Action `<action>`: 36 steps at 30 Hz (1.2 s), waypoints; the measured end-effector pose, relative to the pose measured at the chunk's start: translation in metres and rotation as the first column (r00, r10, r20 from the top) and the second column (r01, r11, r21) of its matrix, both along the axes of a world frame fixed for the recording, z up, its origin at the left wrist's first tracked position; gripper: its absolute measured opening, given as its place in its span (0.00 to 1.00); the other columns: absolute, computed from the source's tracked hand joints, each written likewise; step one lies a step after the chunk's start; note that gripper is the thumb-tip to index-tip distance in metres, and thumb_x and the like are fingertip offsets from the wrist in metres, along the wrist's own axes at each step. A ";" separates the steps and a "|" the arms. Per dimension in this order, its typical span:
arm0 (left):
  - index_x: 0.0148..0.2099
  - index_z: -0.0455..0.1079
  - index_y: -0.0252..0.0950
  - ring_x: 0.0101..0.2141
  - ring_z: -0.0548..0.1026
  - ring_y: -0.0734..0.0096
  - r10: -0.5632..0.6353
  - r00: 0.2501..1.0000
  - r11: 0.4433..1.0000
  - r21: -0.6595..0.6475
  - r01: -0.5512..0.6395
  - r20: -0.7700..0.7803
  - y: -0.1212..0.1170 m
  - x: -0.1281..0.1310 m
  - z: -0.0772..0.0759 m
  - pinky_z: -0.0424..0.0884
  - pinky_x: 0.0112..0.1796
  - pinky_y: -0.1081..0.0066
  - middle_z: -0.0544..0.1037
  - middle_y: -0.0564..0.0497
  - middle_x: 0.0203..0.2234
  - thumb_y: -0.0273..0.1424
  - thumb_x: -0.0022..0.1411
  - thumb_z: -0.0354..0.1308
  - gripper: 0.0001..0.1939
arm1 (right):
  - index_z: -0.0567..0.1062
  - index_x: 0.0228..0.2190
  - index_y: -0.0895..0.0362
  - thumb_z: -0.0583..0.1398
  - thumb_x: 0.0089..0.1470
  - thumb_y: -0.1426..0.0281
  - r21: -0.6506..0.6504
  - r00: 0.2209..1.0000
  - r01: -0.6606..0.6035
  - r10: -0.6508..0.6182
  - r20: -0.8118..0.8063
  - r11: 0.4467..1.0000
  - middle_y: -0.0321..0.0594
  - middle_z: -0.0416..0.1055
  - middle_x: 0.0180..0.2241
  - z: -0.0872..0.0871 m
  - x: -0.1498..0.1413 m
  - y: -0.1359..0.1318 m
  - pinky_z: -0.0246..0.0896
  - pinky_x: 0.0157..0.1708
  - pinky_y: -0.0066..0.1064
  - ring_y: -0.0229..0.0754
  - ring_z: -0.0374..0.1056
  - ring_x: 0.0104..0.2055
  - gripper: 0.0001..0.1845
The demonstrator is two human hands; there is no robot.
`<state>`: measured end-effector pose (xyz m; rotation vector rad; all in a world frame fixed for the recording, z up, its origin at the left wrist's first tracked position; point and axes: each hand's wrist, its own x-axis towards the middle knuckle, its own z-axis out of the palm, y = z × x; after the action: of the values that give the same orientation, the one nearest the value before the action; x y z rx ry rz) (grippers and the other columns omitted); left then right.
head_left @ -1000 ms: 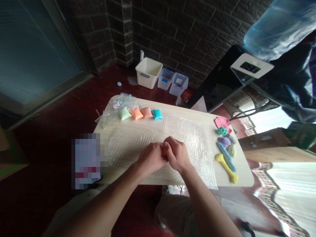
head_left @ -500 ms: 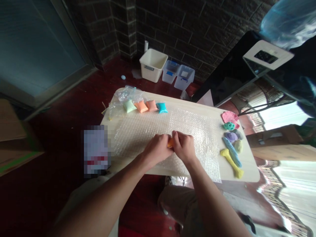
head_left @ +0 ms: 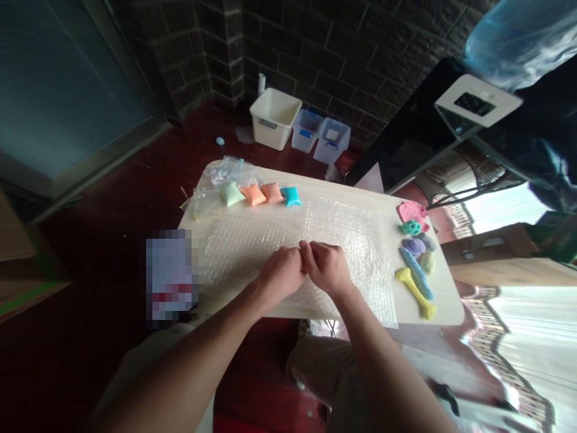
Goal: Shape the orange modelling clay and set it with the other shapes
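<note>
Table (head_left: 446,294) by a brick wall (head_left: 311,54): left hand (head_left: 285,270) and right hand (head_left: 329,267) meet over bubble wrap (head_left: 252,240), fingers curled, anything held indiscernible. Beyond lie four colour-filled packets (head_left: 272,192); floor bins (head_left: 269,133) stand behind.

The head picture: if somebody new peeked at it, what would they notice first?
Probably the left hand and right hand, closed and meeting in the middle, above the shiny bubble wrap on the table. Next might come the bright blue packet, at the right end of a row of four near the table's far-left corner. The yellow bone-shaped piece also stands out among colourful lumps along the right side.
</note>
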<state>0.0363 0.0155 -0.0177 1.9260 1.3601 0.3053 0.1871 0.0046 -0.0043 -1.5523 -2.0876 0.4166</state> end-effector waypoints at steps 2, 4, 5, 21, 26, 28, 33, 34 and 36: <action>0.40 0.81 0.33 0.40 0.87 0.43 -0.001 1.000 1.000 0.001 0.001 0.015 -0.001 0.000 0.002 0.75 0.39 0.61 0.87 0.32 0.37 0.32 0.68 0.61 0.09 | 0.63 0.18 0.52 0.49 0.76 0.55 0.029 0.999 0.053 -0.053 0.001 0.998 0.38 0.65 0.17 -0.002 0.000 0.001 0.44 0.25 0.36 0.38 0.53 0.19 0.33; 0.42 0.81 0.35 0.42 0.87 0.42 -0.021 0.998 1.000 0.010 0.021 0.054 0.000 0.000 0.003 0.75 0.39 0.61 0.87 0.34 0.38 0.34 0.66 0.64 0.08 | 0.60 0.18 0.52 0.50 0.76 0.56 0.048 0.997 0.079 -0.078 -0.023 0.996 0.37 0.63 0.17 -0.002 0.001 0.003 0.43 0.25 0.36 0.37 0.51 0.19 0.32; 0.43 0.81 0.35 0.42 0.86 0.43 -0.032 0.997 0.999 0.015 0.031 0.075 0.000 0.000 0.003 0.75 0.40 0.61 0.87 0.35 0.39 0.34 0.64 0.65 0.08 | 0.59 0.18 0.52 0.50 0.76 0.56 0.052 0.996 0.085 -0.083 -0.036 0.995 0.37 0.62 0.17 -0.002 0.002 0.003 0.43 0.25 0.36 0.37 0.51 0.19 0.32; 0.50 0.77 0.37 0.38 0.82 0.63 0.188 0.749 0.982 -0.124 -0.142 0.635 0.012 -0.005 0.006 0.76 0.38 0.69 0.84 0.47 0.38 0.44 0.72 0.61 0.16 | 0.73 0.25 0.54 0.51 0.72 0.41 -0.265 0.833 0.110 -0.234 -0.501 0.958 0.39 0.71 0.23 -0.016 0.016 0.010 0.60 0.30 0.34 0.43 0.67 0.27 0.36; 0.54 0.78 0.37 0.37 0.82 0.63 0.132 0.707 0.990 -0.122 -0.065 0.695 0.008 -0.003 0.013 0.77 0.40 0.68 0.85 0.46 0.40 0.44 0.70 0.66 0.19 | 0.67 0.22 0.52 0.47 0.71 0.38 -0.378 0.647 0.034 -0.309 -0.697 0.925 0.36 0.64 0.19 -0.018 0.005 0.008 0.61 0.25 0.33 0.41 0.63 0.23 0.38; 0.53 0.79 0.37 0.35 0.81 0.65 0.102 0.708 0.995 -0.068 -0.077 0.699 0.007 -0.002 0.014 0.76 0.38 0.68 0.84 0.48 0.39 0.44 0.70 0.67 0.18 | 0.64 0.20 0.51 0.44 0.70 0.36 -0.428 0.606 0.022 -0.352 -0.713 0.904 0.34 0.60 0.17 -0.020 0.001 0.007 0.56 0.20 0.32 0.40 0.58 0.20 0.40; 0.48 0.82 0.36 0.38 0.78 0.65 0.061 0.770 0.972 0.137 -0.189 0.635 0.009 -0.002 0.014 0.73 0.38 0.68 0.80 0.48 0.38 0.45 0.69 0.69 0.17 | 0.67 0.21 0.51 0.42 0.69 0.35 -0.506 0.570 -0.009 -0.411 -0.711 0.862 0.35 0.61 0.16 -0.021 -0.003 0.005 0.57 0.19 0.33 0.40 0.57 0.18 0.41; 0.48 0.82 0.36 0.40 0.79 0.63 0.059 0.774 0.964 0.165 -0.208 0.630 0.010 -0.003 0.014 0.73 0.40 0.68 0.81 0.47 0.40 0.45 0.69 0.68 0.17 | 0.69 0.23 0.52 0.43 0.70 0.36 -0.483 0.580 -0.015 -0.386 -0.717 0.876 0.36 0.64 0.18 -0.021 -0.002 0.005 0.61 0.22 0.34 0.41 0.61 0.20 0.41; 0.47 0.81 0.36 0.43 0.80 0.62 0.057 0.776 0.948 0.210 -0.240 0.629 0.011 -0.004 0.013 0.74 0.43 0.67 0.83 0.46 0.43 0.44 0.71 0.67 0.15 | 0.76 0.29 0.54 0.45 0.72 0.39 -0.379 0.616 -0.007 -0.294 -0.731 0.925 0.41 0.74 0.26 -0.018 0.002 0.004 0.70 0.32 0.37 0.45 0.71 0.29 0.39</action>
<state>0.0324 0.0265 -0.0052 1.6953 1.0515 1.1609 0.1889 0.0090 -0.0227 -1.3350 -1.2167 1.2146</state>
